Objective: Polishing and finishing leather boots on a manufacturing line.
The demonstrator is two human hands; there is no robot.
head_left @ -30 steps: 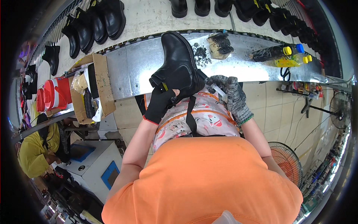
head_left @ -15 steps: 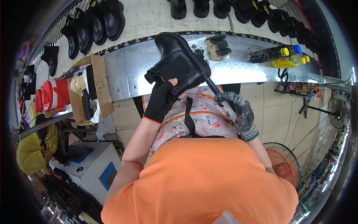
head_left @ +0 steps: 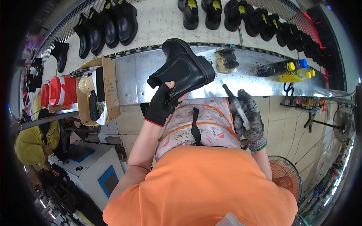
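Brown open-topped cardboard box point(head_left: 111, 87): at left end of shiny metal bench point(head_left: 130, 77).
Left black-gloved grip point(head_left: 163, 102): wrapped round black leather ankle boot point(head_left: 180, 68).
Boot: held tilted at bench's near edge, sole turned rightward.
Right grey-gloved grip point(head_left: 252, 117): loosely curled round black-tipped, white-handled tool point(head_left: 232, 98), tip apart from boot.

No words, numbers or signs can be read. The yellow bottle point(head_left: 289, 78) bears a yellow label, its marks too small to make out. The apron point(head_left: 215, 130) carries a printed pattern in red and dark tones, with no legible lettering.
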